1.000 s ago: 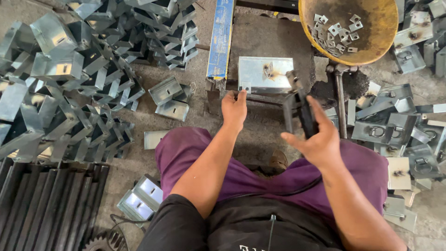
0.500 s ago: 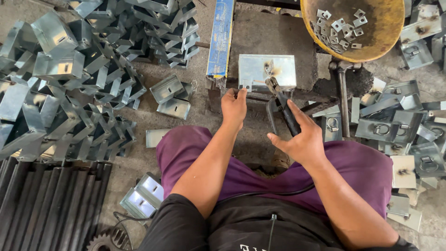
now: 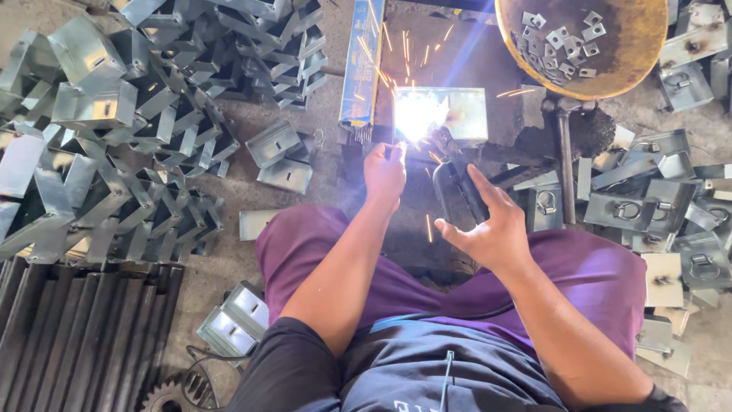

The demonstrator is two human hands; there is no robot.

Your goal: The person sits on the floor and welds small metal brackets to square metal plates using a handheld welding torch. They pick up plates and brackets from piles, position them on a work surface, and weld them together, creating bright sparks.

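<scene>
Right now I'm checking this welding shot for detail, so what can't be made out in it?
Head view only:
- The weld spot on the metal box: washed out by the white glare.
- What the left hand holds: hidden by glare and its own fingers.
- The black tool tip under the right hand: lost in the glare.
- The small plates in the rusty pan: too small; the pan is cut off by the top edge.

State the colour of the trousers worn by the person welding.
Purple trousers, seen in the head view.
</scene>
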